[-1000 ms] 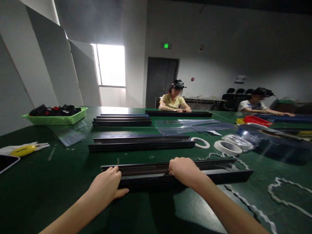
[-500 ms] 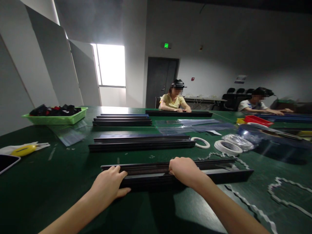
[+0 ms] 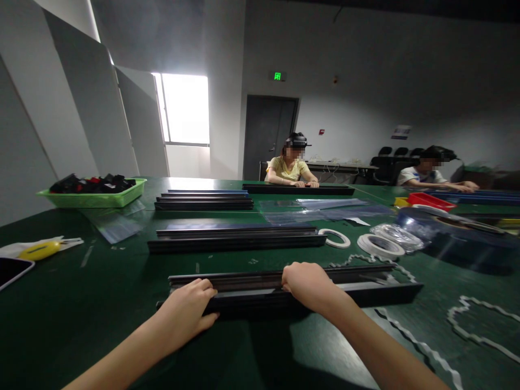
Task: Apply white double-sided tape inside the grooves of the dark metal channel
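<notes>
A black rail [image 3: 390, 297] was set lengthwise on the near part of the green table [image 3: 101, 303], in front of the person. Its near wall was gripped toward the left end by the left hand [image 3: 189, 309], with the fingers bent over the top edge and the thumb laid along the outer face. The right hand [image 3: 306, 284] was placed farther along, curled over the channel near the middle; whether anything was pinched inside it could not be told, since the fingertips were hidden.

Along the inside of the rail, a pale band [image 3: 353, 287] could be seen on both sides of the right hand, so the lining appeared to be partly or wholly in place. Its full run was covered in places by the hands, and how well it was seated could not be judged. Wavy white strips [image 3: 483, 338] were scattered around the rail's right end, by which some peeling was suggested as already done.

This piece was judged unfinished, as both hands were engaged on it. Beyond it, a second rail [image 3: 238, 244] was left untouched, with a white tape ring [image 3: 335, 238] beside its right end, and farther back a group of rails [image 3: 203, 205] was laid out. Whether these were finished or waiting could not be told.
</notes>
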`<state>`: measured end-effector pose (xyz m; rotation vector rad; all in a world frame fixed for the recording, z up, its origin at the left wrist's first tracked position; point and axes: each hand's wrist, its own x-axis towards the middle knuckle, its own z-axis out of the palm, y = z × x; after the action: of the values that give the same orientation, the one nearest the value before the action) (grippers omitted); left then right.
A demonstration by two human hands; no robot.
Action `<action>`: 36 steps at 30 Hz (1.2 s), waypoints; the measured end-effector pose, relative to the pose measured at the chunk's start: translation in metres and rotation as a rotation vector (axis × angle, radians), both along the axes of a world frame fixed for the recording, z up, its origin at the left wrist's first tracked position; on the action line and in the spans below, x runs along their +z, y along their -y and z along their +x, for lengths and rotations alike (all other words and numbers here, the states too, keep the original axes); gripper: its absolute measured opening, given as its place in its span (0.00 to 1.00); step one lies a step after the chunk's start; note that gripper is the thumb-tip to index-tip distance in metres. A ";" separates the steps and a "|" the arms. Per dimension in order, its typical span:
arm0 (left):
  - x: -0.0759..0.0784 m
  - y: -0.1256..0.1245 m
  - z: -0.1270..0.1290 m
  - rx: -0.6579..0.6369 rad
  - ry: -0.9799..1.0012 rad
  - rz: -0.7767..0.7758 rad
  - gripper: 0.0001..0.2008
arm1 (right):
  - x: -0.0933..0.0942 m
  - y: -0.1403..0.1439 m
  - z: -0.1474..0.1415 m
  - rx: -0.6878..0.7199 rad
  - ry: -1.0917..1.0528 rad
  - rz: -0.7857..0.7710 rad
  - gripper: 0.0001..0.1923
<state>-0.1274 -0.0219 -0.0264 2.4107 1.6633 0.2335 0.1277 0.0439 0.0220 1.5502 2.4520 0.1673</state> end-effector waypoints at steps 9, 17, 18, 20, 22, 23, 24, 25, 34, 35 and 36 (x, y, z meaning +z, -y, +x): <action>-0.003 -0.004 0.002 0.104 -0.066 -0.034 0.17 | -0.002 0.000 0.002 -0.009 -0.005 0.036 0.13; 0.001 -0.001 0.001 0.127 0.052 -0.106 0.17 | 0.000 0.000 0.004 -0.037 -0.008 0.025 0.11; 0.002 -0.001 0.001 0.133 0.054 -0.115 0.17 | 0.001 0.001 0.004 -0.039 -0.010 0.021 0.11; 0.004 -0.001 -0.001 0.153 0.051 -0.140 0.17 | 0.004 0.003 0.002 -0.037 -0.020 0.012 0.11; 0.005 -0.001 -0.005 0.181 0.032 -0.163 0.15 | 0.005 0.005 -0.001 -0.023 -0.034 0.006 0.11; 0.005 0.000 -0.008 0.196 0.017 -0.170 0.15 | 0.005 0.006 -0.002 -0.016 -0.041 0.002 0.11; 0.005 0.000 -0.011 0.205 0.006 -0.169 0.14 | 0.005 0.007 -0.003 -0.010 -0.046 0.000 0.12; 0.005 0.000 -0.013 0.209 0.000 -0.164 0.13 | 0.005 0.007 -0.003 -0.006 -0.049 0.001 0.12; 0.010 0.004 -0.018 0.200 -0.085 -0.126 0.15 | -0.004 -0.001 0.002 -0.016 -0.006 0.027 0.11; 0.010 0.004 -0.017 0.197 -0.103 -0.110 0.16 | -0.005 -0.002 0.002 -0.013 -0.005 0.031 0.12; 0.010 0.004 -0.016 0.193 -0.122 -0.090 0.17 | -0.005 -0.002 0.002 -0.012 -0.003 0.036 0.12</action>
<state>-0.1433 -0.0257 -0.0167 2.2412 1.9183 0.0391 0.1301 0.0462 0.0168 1.5807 2.4543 0.2078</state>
